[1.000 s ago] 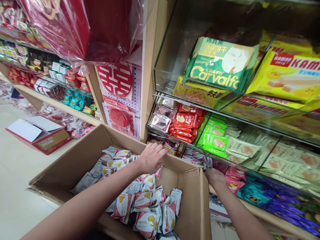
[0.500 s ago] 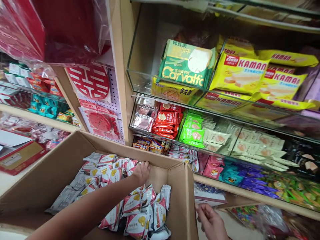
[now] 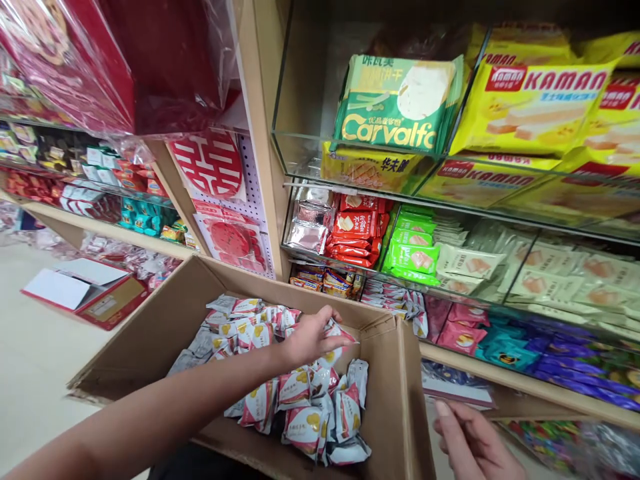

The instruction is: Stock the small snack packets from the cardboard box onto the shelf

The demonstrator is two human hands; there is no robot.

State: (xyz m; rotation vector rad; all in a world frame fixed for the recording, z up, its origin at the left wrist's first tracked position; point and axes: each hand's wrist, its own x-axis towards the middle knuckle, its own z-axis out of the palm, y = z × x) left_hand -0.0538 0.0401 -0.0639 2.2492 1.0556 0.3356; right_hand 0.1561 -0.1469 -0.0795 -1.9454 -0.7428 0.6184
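Observation:
An open cardboard box (image 3: pixel 417 400) holds many small white-and-pink snack packets (image 3: pixel 303 427) with yellow pictures. Reaching in from the lower left, my left hand (image 3: pixel 313 337) is closed on one such snack packet (image 3: pixel 337 340), above the others near the far right corner of the box. My right hand (image 3: pixel 473 440) is just outside the box's right side, apart from it. Its fingers are loosely bent, thumb slightly apart, and no object shows in it.
Beyond the box, shelf bins hold yellow wafer packs (image 3: pixel 545 100), a green biscuit pack (image 3: pixel 395 107) and red packets (image 3: pixel 356 227). More white-and-pink packets (image 3: pixel 390 298) fill a lower bin. A red-and-white carton (image 3: pixel 107 300) lies on the left. A large red plastic-wrapped item (image 3: pixel 170 67) hangs upper left.
My left hand has lifted slightly and now shows a snack packet in its grip. My right hand has come away from the box's side. The view has shifted, showing more floor at left.

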